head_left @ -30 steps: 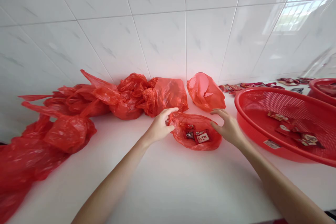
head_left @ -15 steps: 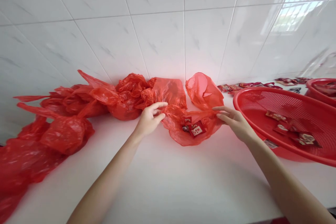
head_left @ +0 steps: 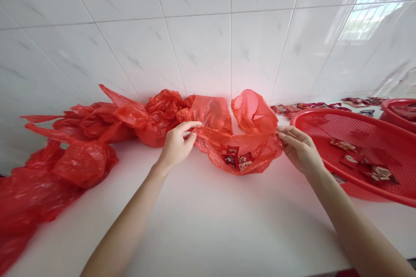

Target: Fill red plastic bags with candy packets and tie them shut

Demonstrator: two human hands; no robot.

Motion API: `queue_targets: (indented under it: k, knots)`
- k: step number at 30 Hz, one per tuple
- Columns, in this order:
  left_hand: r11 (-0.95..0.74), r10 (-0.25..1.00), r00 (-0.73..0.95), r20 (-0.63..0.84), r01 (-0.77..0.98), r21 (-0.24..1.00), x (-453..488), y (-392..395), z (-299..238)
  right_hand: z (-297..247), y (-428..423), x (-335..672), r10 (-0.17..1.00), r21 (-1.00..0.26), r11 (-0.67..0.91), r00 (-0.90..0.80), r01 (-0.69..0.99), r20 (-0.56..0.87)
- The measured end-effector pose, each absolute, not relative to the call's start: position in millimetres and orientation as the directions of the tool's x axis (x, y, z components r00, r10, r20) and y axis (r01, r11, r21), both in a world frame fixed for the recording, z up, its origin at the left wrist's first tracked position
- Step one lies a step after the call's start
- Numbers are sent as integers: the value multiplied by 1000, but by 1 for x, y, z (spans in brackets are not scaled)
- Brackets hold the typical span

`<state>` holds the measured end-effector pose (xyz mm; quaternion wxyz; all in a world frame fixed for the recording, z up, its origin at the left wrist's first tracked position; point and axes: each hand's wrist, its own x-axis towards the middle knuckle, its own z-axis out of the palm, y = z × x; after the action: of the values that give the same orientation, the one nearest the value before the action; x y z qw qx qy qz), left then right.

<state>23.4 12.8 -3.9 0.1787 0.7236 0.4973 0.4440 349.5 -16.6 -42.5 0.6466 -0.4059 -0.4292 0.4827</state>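
Note:
A thin red plastic bag (head_left: 238, 149) lies stretched between my hands on the white countertop (head_left: 208, 220). My left hand (head_left: 177, 145) pinches its left edge, and my right hand (head_left: 299, 149) pinches its right edge. Inside the sagging bag are several small red-and-white snack packets (head_left: 238, 159), partly hidden by the film.
A long heap of crumpled red plastic bags (head_left: 97, 138) runs along the tiled wall (head_left: 195, 39) to the left. A round red mesh basket (head_left: 354, 134) holding packets stands at right, with another red basket (head_left: 398, 110) behind it. More packets lie along the wall.
My hands have moved apart and lifted the bag's edges, pulling it wider and flatter. Both hands went from touching the bag to pinching it, and the packets shifted slightly within it.

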Motion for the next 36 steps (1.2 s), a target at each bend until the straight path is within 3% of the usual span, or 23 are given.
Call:
queue_targets:
  k: [7, 13, 16, 19, 22, 26, 30, 32, 36]
  knots:
    - [-363, 922, 81, 379, 522, 772, 23, 10, 4, -43, -18, 348, 969, -940, 246, 93, -236, 230]
    - [-345, 929, 82, 361, 543, 765, 25, 11, 0, -50, -19, 345, 947, -932, 269, 107, 244, 302]
    - [-298, 948, 83, 307, 573, 763, 30, 10, -6, -53, -21, 343, 949, -830, 207, 99, 518, 299]
    - [-260, 961, 96, 258, 630, 732, 33, 10, -12, -53, -23, 343, 961, -721, 152, 69, 676, 267]
    - [-253, 967, 148, 206, 623, 740, 31, 11, -14, -49, -26, 345, 969, -751, 167, 33, 638, 243]
    - [-255, 963, 206, 176, 471, 845, 26, 13, -6, -38, -28, 348, 972, -913, 224, -6, 341, 236]
    - [-279, 956, 193, 220, 375, 884, 23, 12, 5, -29, -31, 350, 950, -937, 306, 8, 169, 311]
    - [-290, 955, 164, 245, 358, 888, 22, 11, 8, -29, -31, 350, 937, -919, 339, 16, 203, 349]
    - [-294, 956, 97, 278, 352, 888, 20, 10, 10, -34, -28, 348, 851, -764, 394, 113, 510, 514]
